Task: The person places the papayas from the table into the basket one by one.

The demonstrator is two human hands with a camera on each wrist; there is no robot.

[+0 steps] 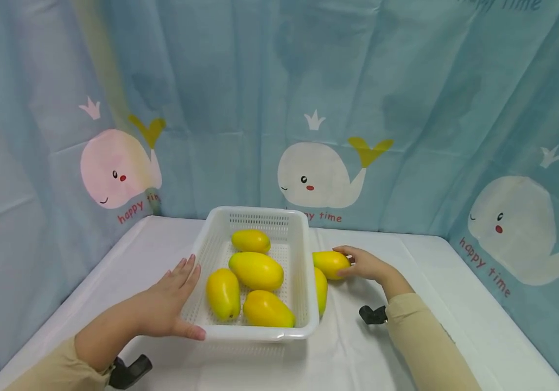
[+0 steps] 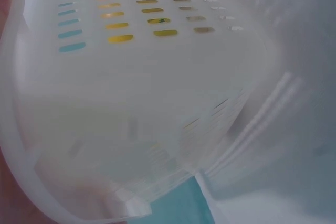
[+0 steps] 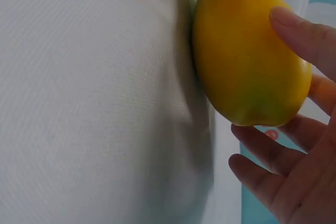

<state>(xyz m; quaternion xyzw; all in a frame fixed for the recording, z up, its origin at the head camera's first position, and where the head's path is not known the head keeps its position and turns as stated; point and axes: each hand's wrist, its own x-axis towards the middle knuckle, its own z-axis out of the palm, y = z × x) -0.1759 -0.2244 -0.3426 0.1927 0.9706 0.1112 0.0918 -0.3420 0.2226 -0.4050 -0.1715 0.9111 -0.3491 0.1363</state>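
Observation:
A white plastic basket (image 1: 312,293) with slotted walls stands on the table, several yellow mangoes (image 1: 256,270) lying in it. My left hand (image 1: 169,301) rests at its left rim, fingers spread and straight, thumb near the front corner. In the left wrist view the basket's slotted wall (image 2: 131,72) fills the picture, yellow showing through the slots. Beside the basket's right wall, my right hand (image 1: 364,264) holds a mango (image 1: 330,264) by its right end. The right wrist view shows the thumb on one side of this mango (image 3: 247,51) and fingers curved around its end.
Another mango (image 1: 321,291) lies against the basket's right side, partly hidden by the wall. A white cloth (image 1: 357,353) covers the table. Behind it hangs a blue curtain (image 1: 240,108) with whale prints. Black camera mounts (image 1: 373,315) stick out from both wrists.

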